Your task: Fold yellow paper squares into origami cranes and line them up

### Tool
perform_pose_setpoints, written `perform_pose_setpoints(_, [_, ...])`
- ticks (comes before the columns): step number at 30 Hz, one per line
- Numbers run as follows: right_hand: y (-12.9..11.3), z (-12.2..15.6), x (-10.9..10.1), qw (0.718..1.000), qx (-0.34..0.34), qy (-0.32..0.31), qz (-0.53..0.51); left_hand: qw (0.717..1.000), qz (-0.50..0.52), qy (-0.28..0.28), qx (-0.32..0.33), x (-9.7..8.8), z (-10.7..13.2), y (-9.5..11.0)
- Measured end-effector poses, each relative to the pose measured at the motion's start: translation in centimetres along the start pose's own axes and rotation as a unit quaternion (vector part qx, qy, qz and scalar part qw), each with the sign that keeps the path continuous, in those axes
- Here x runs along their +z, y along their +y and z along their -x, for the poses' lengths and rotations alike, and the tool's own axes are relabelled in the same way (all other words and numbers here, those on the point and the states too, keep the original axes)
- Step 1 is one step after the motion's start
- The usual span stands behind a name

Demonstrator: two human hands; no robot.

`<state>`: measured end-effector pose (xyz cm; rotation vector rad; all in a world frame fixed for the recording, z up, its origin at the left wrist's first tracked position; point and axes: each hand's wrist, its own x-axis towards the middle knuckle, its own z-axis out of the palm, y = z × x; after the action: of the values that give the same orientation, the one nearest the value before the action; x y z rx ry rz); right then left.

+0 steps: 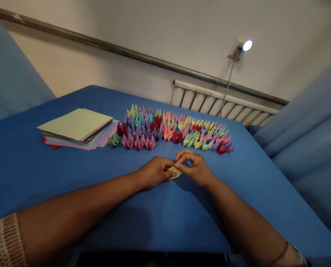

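A small piece of folded pale yellow paper (176,171) is held between my two hands, just above or on the blue tabletop. My left hand (156,172) is closed on its left side, with the thumb lying over the paper. From the right, my right hand (195,167) pinches its upper edge between thumb and fingers. The fingers partly cover the paper, so its full shape is hidden. Just beyond my hands stand rows of folded paper cranes (168,131) in pink, red, purple, green and yellow.
On the left lies a stack of coloured paper sheets (76,124), pale yellow on top. Blue cloth (112,222) covers the table. Behind it are a radiator (210,100), a wall pipe (126,52) and a lit plug-in lamp (247,45). Blue curtains (313,141) hang at both sides.
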<state>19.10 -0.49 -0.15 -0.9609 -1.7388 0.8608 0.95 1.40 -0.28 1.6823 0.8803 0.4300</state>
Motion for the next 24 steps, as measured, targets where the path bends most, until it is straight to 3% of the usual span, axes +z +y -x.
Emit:
perform_pose_setpoints(5, [0.2, 0.0, 0.2, 0.993, 0.065, 0.024, -0.092, 0.987, 0.151, -0.016, -0.046, 0.3, 0.0, 0.6])
perform_pose_setpoints(10, [0.7, -0.2, 0.0, 0.977, 0.143, 0.103, -0.118, 0.970, 0.226, 0.049, -0.077, -0.2, -0.3, 0.5])
perform_pose_setpoints(15, [1.2, 0.3, 1.2, 0.979, 0.128, 0.091, -0.133, 0.961, 0.245, 0.103, -0.073, -0.5, -0.3, 0.8])
perform_pose_setpoints(24, [2.0, 0.5, 1.7, 0.987, 0.095, 0.109, -0.068, 0.960, 0.251, 0.095, -0.076, 0.0, 0.0, 1.1])
